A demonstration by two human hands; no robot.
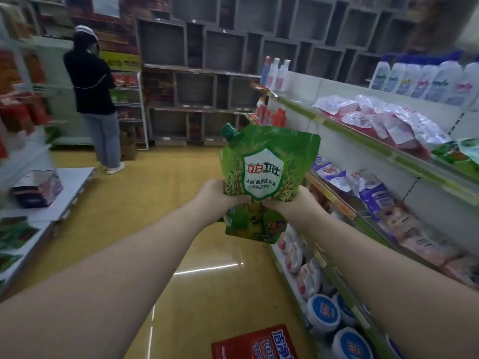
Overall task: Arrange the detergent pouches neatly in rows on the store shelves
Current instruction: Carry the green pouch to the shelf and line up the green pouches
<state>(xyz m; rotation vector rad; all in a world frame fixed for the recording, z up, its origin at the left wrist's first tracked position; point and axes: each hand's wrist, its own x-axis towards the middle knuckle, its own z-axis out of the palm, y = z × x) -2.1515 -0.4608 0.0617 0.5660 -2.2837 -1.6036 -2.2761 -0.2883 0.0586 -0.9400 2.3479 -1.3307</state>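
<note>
I hold a green detergent pouch [267,167] with a dark green spout cap upright in front of me, over the aisle floor. My left hand [220,195] grips its lower left side and my right hand [293,203] grips its lower right side. A second green pouch [255,226] hangs below the hands, partly hidden by them. To the right, the shelf unit [363,141] carries pink and white pouches [383,120] lying loosely on an upper shelf, a few green pouches [458,151] at its far right, and purple and white pouches [368,187] one shelf lower.
White bottles [425,79] stand on the top shelf. Round white tubs [324,314] sit on the lowest shelf. A red carton [259,343] lies on the yellow floor below. A person in dark top [93,94] stands at far left shelving. Low shelves [39,203] line the left.
</note>
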